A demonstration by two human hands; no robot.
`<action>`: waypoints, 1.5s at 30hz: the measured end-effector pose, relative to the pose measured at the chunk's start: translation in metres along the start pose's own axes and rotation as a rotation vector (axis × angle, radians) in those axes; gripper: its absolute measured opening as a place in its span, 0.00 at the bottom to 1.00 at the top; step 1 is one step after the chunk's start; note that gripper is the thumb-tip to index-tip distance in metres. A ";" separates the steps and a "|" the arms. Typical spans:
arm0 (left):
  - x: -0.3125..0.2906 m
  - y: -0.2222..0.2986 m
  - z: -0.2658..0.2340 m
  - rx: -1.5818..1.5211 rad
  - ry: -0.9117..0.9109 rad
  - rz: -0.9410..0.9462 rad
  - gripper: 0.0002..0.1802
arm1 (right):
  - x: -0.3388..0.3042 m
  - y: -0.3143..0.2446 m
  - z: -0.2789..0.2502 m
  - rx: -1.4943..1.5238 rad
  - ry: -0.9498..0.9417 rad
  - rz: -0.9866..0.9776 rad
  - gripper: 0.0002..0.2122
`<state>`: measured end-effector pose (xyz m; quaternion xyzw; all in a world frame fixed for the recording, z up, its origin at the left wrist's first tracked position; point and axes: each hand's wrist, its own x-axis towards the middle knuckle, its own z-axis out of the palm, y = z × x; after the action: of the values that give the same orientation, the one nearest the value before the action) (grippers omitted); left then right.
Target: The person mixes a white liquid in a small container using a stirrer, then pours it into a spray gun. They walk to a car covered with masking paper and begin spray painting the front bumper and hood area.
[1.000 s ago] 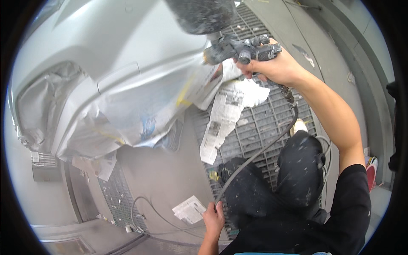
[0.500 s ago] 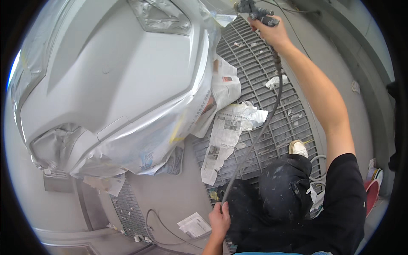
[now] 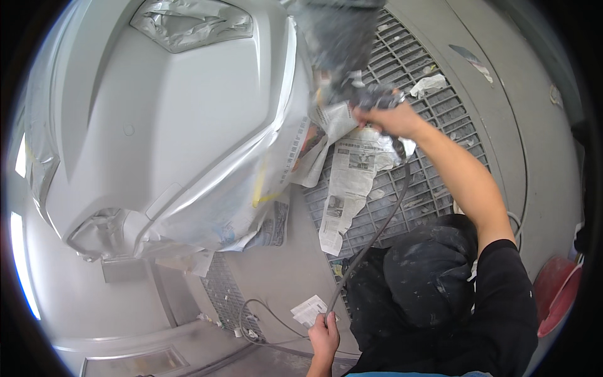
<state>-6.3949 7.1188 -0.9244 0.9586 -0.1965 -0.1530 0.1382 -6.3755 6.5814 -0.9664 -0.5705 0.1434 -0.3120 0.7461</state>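
My right hand [image 3: 394, 119] is closed around a spray gun [image 3: 370, 97], which is smeared by motion. A large dark cup [image 3: 339, 31] sits on the gun and reaches up past the top edge of the view. The gun is beside the right side of a silver-grey car body panel [image 3: 195, 113]; whether it sprays I cannot tell. From the gun's handle an air hose [image 3: 377, 235] curves down to my left hand [image 3: 325, 336], whose fingers are wrapped round it. Masking film [image 3: 207, 220] and newspaper [image 3: 348, 169] hang along the panel's lower right edge.
Crumpled foil-like masking [image 3: 188, 22] fills an opening in the panel. Below lies a floor grating [image 3: 433, 169] with paper scraps. More hose [image 3: 264, 305] loops across the floor beside a paper sheet [image 3: 308, 309]. A red bucket [image 3: 558, 295] stands at the lower right.
My right hand has brought the spray gun down, nearer to me, and its dark cup has come into view. My left hand still holds the hose. The whole view has shifted somewhat.
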 end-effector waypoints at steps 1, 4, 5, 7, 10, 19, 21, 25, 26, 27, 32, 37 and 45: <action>0.002 0.003 0.001 -0.012 0.009 0.002 0.19 | 0.010 0.001 -0.015 -0.032 0.066 -0.025 0.08; 0.007 0.001 -0.001 0.015 0.014 -0.057 0.19 | 0.029 0.012 -0.028 -0.001 0.449 -0.077 0.08; 0.008 -0.004 -0.004 -0.018 0.066 -0.057 0.19 | 0.029 0.017 -0.024 -0.025 0.543 -0.074 0.08; 0.014 -0.023 -0.013 -0.082 0.149 -0.080 0.20 | 0.019 0.026 -0.006 -0.080 0.719 -0.096 0.08; 0.018 -0.066 -0.036 -0.070 0.332 -0.063 0.21 | -0.011 0.035 0.049 0.051 0.737 0.038 0.07; -0.033 -0.181 -0.076 -0.031 0.503 -0.092 0.24 | -0.099 -0.040 0.235 0.411 -0.285 -0.103 0.09; -0.034 -0.186 -0.073 -0.034 0.463 -0.098 0.24 | -0.097 -0.060 0.233 0.489 -0.416 -0.116 0.09; -0.027 -0.169 -0.063 -0.100 0.370 -0.056 0.24 | -0.072 -0.078 0.189 0.399 -0.064 -0.140 0.07; -0.024 -0.161 -0.060 -0.112 0.343 -0.052 0.25 | -0.058 -0.079 0.174 0.384 0.067 -0.106 0.06; -0.021 -0.155 -0.059 -0.121 0.315 -0.046 0.26 | -0.042 -0.080 0.159 0.383 0.168 -0.112 0.06; 0.004 -0.153 -0.047 -0.100 0.220 -0.142 0.29 | 0.043 -0.064 0.099 0.388 0.607 -0.112 0.07; 0.014 -0.213 0.000 -0.123 0.285 -0.120 0.31 | 0.105 -0.085 0.094 0.338 0.911 -0.033 0.07; 0.016 -0.245 0.013 -0.096 0.039 -0.254 0.35 | 0.053 -0.224 0.153 0.445 0.499 -0.280 0.08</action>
<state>-6.3032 7.3256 -1.0197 0.9709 -0.0631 -0.1598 0.1670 -6.3158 6.6297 -0.7011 -0.3144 0.1700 -0.5644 0.7441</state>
